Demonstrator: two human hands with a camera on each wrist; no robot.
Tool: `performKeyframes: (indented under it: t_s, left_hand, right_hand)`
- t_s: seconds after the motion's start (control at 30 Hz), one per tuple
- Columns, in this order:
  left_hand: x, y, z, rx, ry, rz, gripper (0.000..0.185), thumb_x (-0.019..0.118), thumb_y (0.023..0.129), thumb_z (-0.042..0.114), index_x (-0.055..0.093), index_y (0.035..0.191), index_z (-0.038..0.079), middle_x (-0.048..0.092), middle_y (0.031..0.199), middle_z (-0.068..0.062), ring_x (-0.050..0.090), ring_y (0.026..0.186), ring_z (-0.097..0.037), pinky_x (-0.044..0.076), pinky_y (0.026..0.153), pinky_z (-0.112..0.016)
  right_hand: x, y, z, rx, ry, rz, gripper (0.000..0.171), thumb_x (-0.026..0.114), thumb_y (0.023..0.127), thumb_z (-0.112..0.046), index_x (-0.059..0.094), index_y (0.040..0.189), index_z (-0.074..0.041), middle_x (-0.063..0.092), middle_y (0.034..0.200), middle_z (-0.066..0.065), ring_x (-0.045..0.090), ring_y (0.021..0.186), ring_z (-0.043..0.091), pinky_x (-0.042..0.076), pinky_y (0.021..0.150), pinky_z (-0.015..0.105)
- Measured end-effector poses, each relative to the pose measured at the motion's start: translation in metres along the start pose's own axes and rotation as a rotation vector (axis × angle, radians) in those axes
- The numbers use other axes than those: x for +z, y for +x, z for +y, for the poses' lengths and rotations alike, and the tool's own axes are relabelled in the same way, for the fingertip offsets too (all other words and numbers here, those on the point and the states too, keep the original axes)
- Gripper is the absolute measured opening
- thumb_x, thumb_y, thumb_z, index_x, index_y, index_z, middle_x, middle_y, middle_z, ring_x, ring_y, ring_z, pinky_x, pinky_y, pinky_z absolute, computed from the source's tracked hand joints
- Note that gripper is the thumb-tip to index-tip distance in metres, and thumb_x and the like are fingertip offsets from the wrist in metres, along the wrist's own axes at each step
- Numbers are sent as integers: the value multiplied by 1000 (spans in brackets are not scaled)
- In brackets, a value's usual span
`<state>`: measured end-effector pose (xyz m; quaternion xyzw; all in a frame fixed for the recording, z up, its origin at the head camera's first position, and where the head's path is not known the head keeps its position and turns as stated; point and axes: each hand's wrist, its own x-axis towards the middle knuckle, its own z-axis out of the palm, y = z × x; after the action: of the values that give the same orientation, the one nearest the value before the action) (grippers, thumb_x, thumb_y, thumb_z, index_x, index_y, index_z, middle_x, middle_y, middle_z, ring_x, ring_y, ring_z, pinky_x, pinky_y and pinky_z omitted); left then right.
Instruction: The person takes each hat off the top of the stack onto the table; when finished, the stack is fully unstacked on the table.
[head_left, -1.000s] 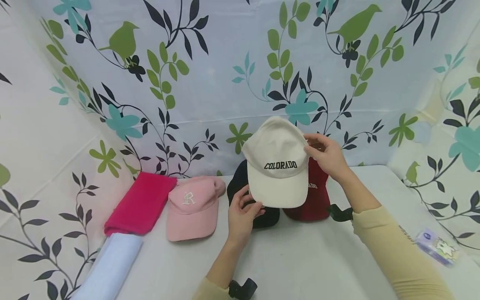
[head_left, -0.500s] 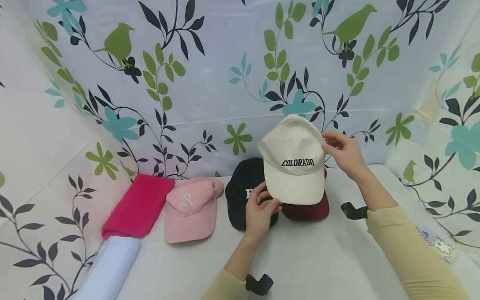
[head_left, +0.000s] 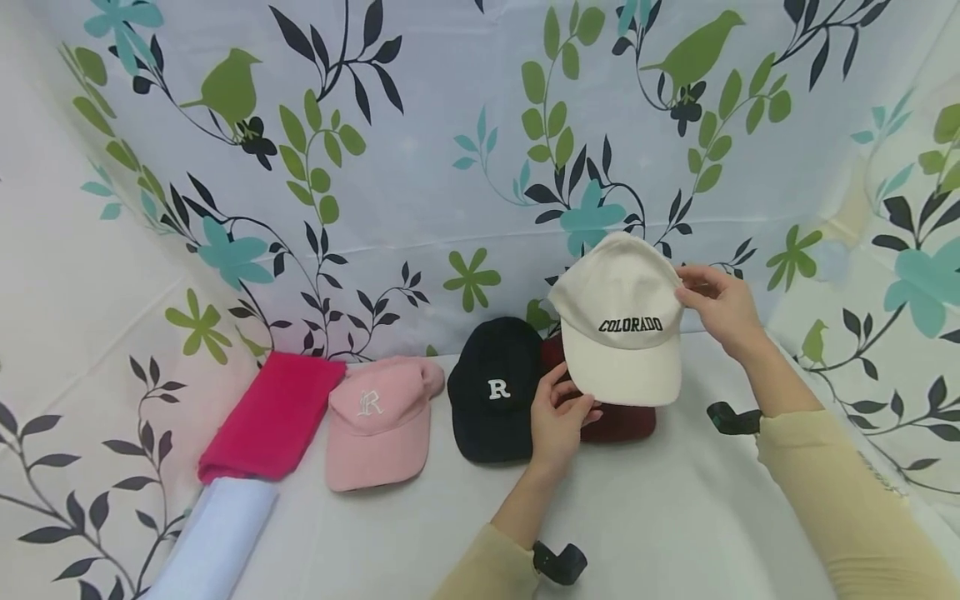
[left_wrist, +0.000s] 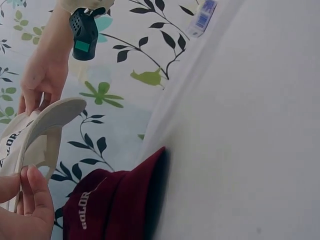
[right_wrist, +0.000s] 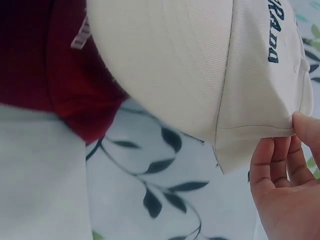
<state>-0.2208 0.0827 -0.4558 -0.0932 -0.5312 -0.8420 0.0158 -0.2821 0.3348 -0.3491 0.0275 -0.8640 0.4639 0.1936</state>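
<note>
A cream cap [head_left: 621,321] lettered COLORADO is held up off the table, over a dark red cap [head_left: 622,422]. My left hand [head_left: 573,402] pinches the left edge of its brim. My right hand [head_left: 693,287] grips its right side near the back. The left wrist view shows the brim of the cream cap [left_wrist: 55,117] edge-on between my left hand [left_wrist: 25,200] and right hand [left_wrist: 42,82], with the dark red cap [left_wrist: 115,205] below. The right wrist view has the cream cap [right_wrist: 200,65] pinched at its rim by my right hand [right_wrist: 295,145].
On the white table [head_left: 675,517] a black cap [head_left: 495,392] with a white R lies left of the red one, then a pink cap [head_left: 378,417], a folded magenta cloth [head_left: 273,417] and a folded white cloth [head_left: 217,533]. Floral sheets wall in the back and sides.
Both hands have carried the cream cap to the right. The black cap, covered before, now shows fully, and the cream cap hangs over the dark red cap.
</note>
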Motion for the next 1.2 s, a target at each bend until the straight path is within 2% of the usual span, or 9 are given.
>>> performKeyframes:
  t_s: [0.17,0.27,0.37,0.43,0.53,0.77,1.03,1.2]
  left_hand:
    - [15,2,-12,-54,-44,22,56,64,88,-17,48,139,0,61,103,-12,69,76,-18,60,68,-28]
    - [23,3,-21,-80,-52,41,55,64,88,-17,50,137,1,61,102,-12,69,76,-18,60,68,-28]
    - [31,3,-27,-110,-52,66,54,65,87,-17,52,135,4,61,102,-11,69,76,-19,61,68,-29]
    - [38,2,-31,-129,-50,78,53,65,87,-18,53,134,5,62,100,-10,70,75,-19,61,67,-30]
    - [47,2,-35,-156,-54,86,53,66,87,-17,54,133,6,63,99,-8,70,75,-19,61,67,-31]
    - [61,-1,-43,-252,-60,56,53,68,87,-14,55,134,8,65,99,-6,70,78,-19,62,70,-35]
    - [71,-3,-51,-263,-57,-35,56,68,87,-14,56,138,7,65,102,-5,71,84,-20,61,76,-40]
    - [77,-3,-54,-297,-70,-40,58,68,87,-15,55,139,7,63,103,-5,71,86,-22,61,74,-36]
  right_hand:
    - [-10,0,12,32,-20,2,39,58,104,-19,57,135,3,57,118,15,53,102,5,47,84,21]
    - [-13,-2,20,65,-32,1,39,57,104,-20,56,136,3,55,121,17,52,105,9,49,92,32]
    - [-17,-2,28,106,-42,2,41,55,106,-22,55,139,3,53,125,18,52,112,20,47,100,51]
    - [-19,-2,33,132,-44,7,42,54,106,-22,53,140,3,52,127,20,51,117,29,44,102,58]
    - [-23,-1,40,165,-40,13,45,53,106,-24,50,142,3,50,130,20,48,123,38,42,105,59]
    - [-34,1,56,215,-48,20,50,51,107,-28,46,146,2,45,139,25,43,131,46,39,107,60]
    - [-48,1,66,254,-69,42,52,51,107,-29,45,148,2,45,136,23,43,131,45,37,109,61]
    - [-54,-1,73,260,-70,59,50,51,107,-28,46,147,2,47,131,20,43,130,45,36,109,62]
